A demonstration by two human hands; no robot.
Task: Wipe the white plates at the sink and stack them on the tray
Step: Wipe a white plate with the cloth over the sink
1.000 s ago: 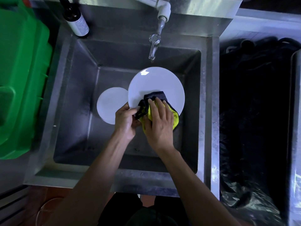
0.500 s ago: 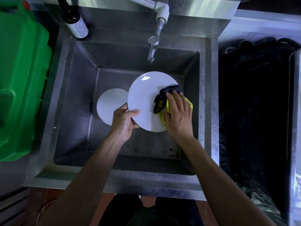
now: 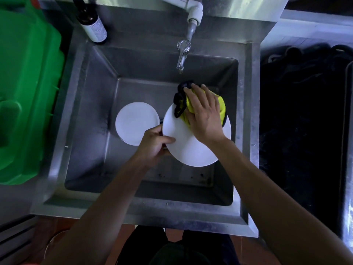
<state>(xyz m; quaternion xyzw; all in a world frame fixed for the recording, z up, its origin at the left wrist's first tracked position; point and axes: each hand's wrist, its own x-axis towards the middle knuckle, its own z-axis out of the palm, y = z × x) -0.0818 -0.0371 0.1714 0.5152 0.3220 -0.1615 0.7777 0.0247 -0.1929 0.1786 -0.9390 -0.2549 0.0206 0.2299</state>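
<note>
Over the steel sink (image 3: 76,131) I hold a large white plate (image 3: 189,150). My left hand (image 3: 154,144) grips its left rim, thumb on top. My right hand (image 3: 204,115) presses a yellow cloth with black edging (image 3: 183,104) flat on the plate's far edge. A smaller white plate (image 3: 133,123) lies on the sink floor to the left, apart from the cloth. No tray can be made out for sure.
A tap (image 3: 183,54) hangs over the basin's back, just beyond the cloth. A dark bottle with a white label (image 3: 93,23) stands at the back left corner. A green plastic container (image 3: 26,92) sits left of the sink. Dark bins (image 3: 305,121) lie to the right.
My right hand has swept the cloth from the plate's near edge round its right side to the far edge. The plate has shifted right and nearer in my left hand.
</note>
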